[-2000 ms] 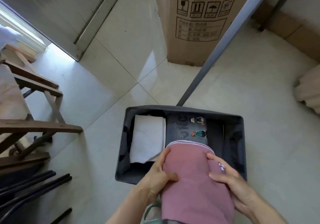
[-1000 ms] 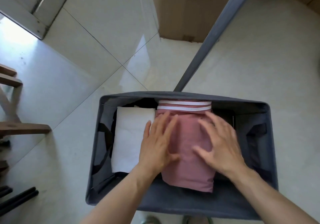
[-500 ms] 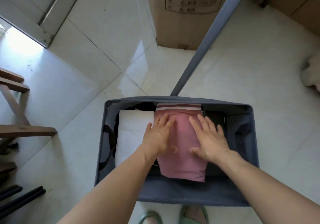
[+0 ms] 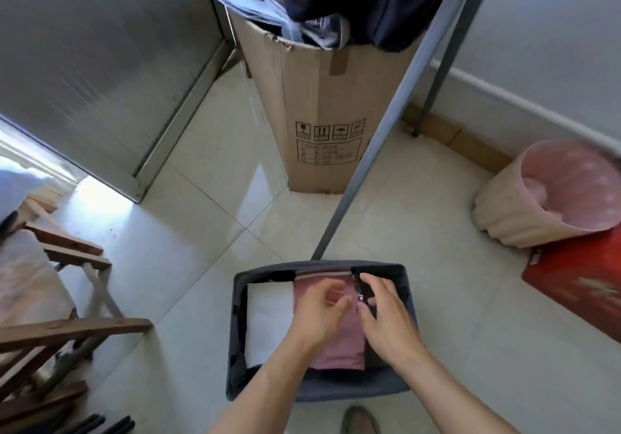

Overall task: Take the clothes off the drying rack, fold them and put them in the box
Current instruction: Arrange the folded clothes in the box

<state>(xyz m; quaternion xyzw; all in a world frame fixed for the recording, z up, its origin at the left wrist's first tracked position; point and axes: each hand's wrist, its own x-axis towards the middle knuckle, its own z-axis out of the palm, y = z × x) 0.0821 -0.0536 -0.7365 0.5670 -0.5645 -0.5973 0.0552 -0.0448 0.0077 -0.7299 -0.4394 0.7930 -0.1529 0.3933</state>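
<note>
A: Over the grey fabric box [image 4: 322, 391], what are the 2 hands doing?
B: The left hand [image 4: 319, 312] and right hand [image 4: 389, 319] hover with loose, spread fingers, holding nothing.
A: And the clothes?
B: The folded pink garment [image 4: 339, 343] lies inside the box, beside a folded white one [image 4: 268, 319]. Beyond stand a grey rack pole [image 4: 379, 141] and a tall cardboard carton [image 4: 322, 110].

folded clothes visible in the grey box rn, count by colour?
White folded garment: 1
Pink folded garment: 1
Dark items at the right side of the grey box, mostly behind the right hand: cannot count
Total clearly visible: 2
</note>
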